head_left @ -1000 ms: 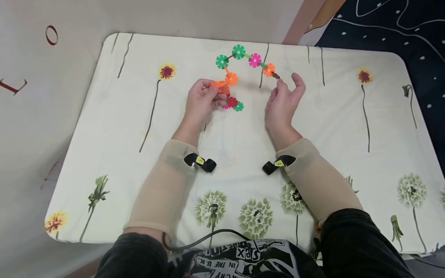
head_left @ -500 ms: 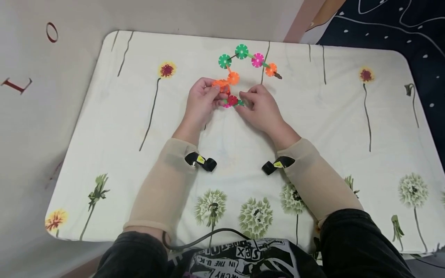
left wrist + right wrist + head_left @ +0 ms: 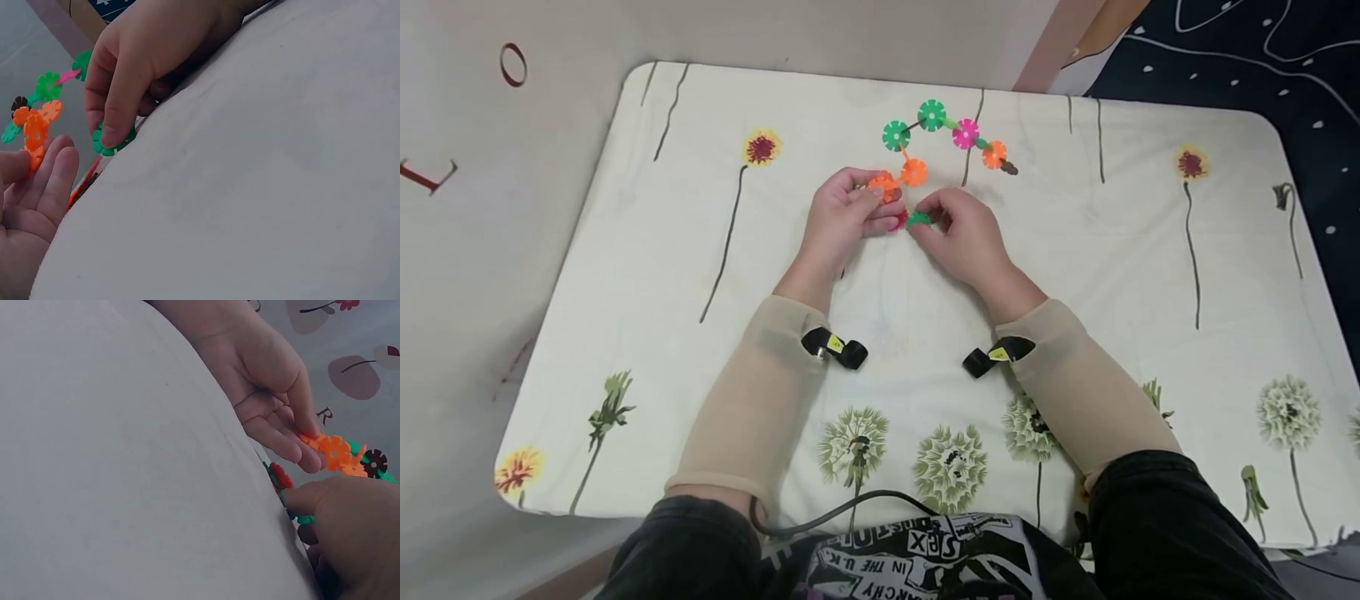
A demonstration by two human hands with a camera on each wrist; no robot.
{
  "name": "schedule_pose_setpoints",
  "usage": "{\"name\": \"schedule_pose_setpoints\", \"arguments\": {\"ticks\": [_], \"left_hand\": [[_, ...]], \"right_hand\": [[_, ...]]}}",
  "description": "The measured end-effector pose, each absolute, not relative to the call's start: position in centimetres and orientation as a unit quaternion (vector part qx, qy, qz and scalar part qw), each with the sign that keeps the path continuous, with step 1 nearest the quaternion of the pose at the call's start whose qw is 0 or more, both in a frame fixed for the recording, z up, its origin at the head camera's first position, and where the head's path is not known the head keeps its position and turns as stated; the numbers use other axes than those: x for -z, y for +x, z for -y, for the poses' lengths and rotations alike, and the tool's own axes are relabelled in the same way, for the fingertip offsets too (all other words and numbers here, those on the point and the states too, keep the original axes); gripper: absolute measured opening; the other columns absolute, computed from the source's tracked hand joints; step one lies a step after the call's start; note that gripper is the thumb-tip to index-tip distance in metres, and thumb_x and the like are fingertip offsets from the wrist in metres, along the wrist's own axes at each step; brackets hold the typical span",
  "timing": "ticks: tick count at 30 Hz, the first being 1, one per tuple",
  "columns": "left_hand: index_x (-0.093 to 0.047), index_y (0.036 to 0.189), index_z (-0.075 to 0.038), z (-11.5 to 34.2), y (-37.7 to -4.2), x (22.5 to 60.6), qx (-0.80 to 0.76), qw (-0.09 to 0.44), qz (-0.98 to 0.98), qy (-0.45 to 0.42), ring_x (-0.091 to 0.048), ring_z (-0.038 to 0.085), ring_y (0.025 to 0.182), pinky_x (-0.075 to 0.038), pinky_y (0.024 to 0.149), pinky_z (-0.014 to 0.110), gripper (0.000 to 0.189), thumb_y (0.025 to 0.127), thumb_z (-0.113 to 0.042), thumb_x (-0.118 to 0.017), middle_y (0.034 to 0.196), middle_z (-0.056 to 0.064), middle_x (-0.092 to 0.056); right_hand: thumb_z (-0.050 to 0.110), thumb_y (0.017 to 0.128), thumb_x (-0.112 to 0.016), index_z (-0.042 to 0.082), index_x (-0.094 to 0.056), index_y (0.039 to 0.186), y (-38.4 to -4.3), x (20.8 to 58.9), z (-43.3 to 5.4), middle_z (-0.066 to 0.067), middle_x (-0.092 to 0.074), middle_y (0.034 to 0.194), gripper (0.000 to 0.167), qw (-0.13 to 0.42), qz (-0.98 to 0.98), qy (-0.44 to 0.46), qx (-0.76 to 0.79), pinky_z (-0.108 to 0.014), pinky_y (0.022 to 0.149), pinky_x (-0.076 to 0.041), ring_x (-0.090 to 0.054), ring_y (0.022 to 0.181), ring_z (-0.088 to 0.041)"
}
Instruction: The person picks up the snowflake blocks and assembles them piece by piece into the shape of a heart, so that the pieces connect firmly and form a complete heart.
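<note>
In the head view my left hand (image 3: 842, 217) pinches an orange snowflake disc (image 3: 883, 185) at one end of a linked chain. From there the chain arcs up and right through green discs (image 3: 932, 115), a pink disc (image 3: 966, 133) and an orange one to a brown disc (image 3: 1010, 168). My right hand (image 3: 964, 229) pinches a green disc (image 3: 919, 218) between thumb and forefinger, also seen in the left wrist view as a green disc (image 3: 107, 150). Close by, below the left fingers, is a red disc (image 3: 281, 475), partly hidden in the head view.
A white cloth printed with flowers (image 3: 910, 333) covers the table. A pale wall (image 3: 820, 42) stands behind it, and a dark dotted surface (image 3: 1240, 83) lies at the far right. A black cable (image 3: 850, 504) crosses near the person's shirt.
My right hand has left the brown end of the chain, come left and down beside the left hand, and now pinches the green disc. The chain has shifted slightly right.
</note>
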State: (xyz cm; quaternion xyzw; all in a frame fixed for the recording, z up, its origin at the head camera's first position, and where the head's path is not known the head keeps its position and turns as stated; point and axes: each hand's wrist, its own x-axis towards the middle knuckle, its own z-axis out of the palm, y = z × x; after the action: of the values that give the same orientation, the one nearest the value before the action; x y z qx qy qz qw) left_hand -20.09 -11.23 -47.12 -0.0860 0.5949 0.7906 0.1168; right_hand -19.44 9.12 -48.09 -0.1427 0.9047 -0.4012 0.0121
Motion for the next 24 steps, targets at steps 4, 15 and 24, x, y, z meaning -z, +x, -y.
{"name": "schedule_pose_setpoints", "arguments": {"ticks": [4,15,24], "left_hand": [[-0.058,0.128,-0.006,11.1,-20.2,47.0,-0.783,0.127,-0.601,-0.092,-0.077,0.024,0.107,-0.063,0.087,0.036,0.017,0.111,-0.009,-0.058,0.124,0.013,-0.076],[-0.054,0.126,-0.004,10.8,-20.2,47.2,-0.780,0.129,-0.608,-0.072,-0.076,0.025,0.113,-0.062,0.091,0.037,0.014,0.113,-0.008,-0.053,0.126,0.014,-0.075],[-0.054,0.124,-0.005,10.5,-19.7,47.0,-0.762,0.137,-0.632,-0.035,-0.077,0.028,0.108,-0.062,0.092,0.038,0.012,0.113,-0.008,-0.052,0.123,0.013,-0.076]], "right_hand": [[0.014,0.097,-0.080,0.004,-0.071,0.105,-19.3,48.3,-9.1,-0.007,-0.066,0.090,0.015,-0.017,-0.872,-0.133,0.471,-0.026,0.073,-0.046,-0.055,0.079,-0.018],[0.006,0.090,-0.087,-0.002,-0.074,0.092,-19.1,48.7,-9.0,-0.010,-0.075,0.087,0.016,-0.072,-0.818,-0.150,0.550,-0.021,0.073,-0.057,-0.067,0.073,-0.010],[-0.002,0.088,-0.086,-0.009,-0.074,0.089,-18.3,47.0,-8.3,-0.018,-0.075,0.086,0.013,-0.069,-0.812,-0.121,0.566,-0.017,0.072,-0.055,-0.066,0.071,-0.004]]}}
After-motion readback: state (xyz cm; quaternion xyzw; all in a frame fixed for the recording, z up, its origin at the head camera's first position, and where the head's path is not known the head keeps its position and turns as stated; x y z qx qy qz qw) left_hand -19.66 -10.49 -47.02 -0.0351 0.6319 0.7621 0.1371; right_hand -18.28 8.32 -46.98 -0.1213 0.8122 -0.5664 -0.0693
